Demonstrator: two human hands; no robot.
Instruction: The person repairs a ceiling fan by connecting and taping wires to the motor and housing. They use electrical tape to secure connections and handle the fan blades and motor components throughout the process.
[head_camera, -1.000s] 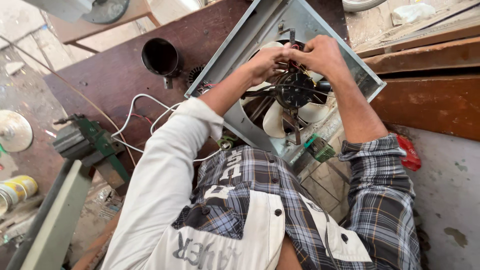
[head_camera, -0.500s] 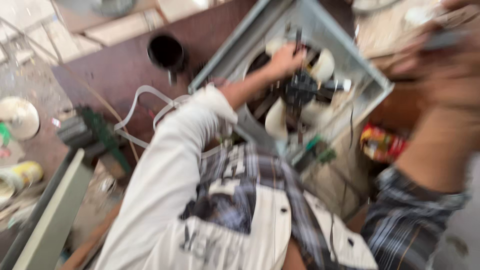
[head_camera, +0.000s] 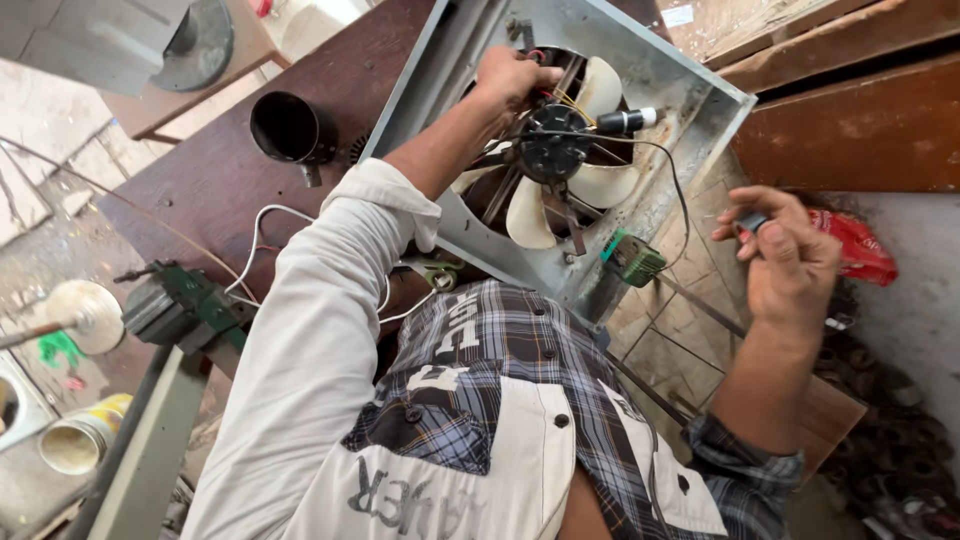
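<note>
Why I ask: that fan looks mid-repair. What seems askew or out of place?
The square grey metal exhaust fan leans tilted on the brown table edge, steadied by the left hand. Loose wires dangle from its black motor.

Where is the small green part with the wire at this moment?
In the head view, the small green part hangs by a thin black wire just off the lower right corner of the grey fan frame, between the frame and the right hand.
</note>
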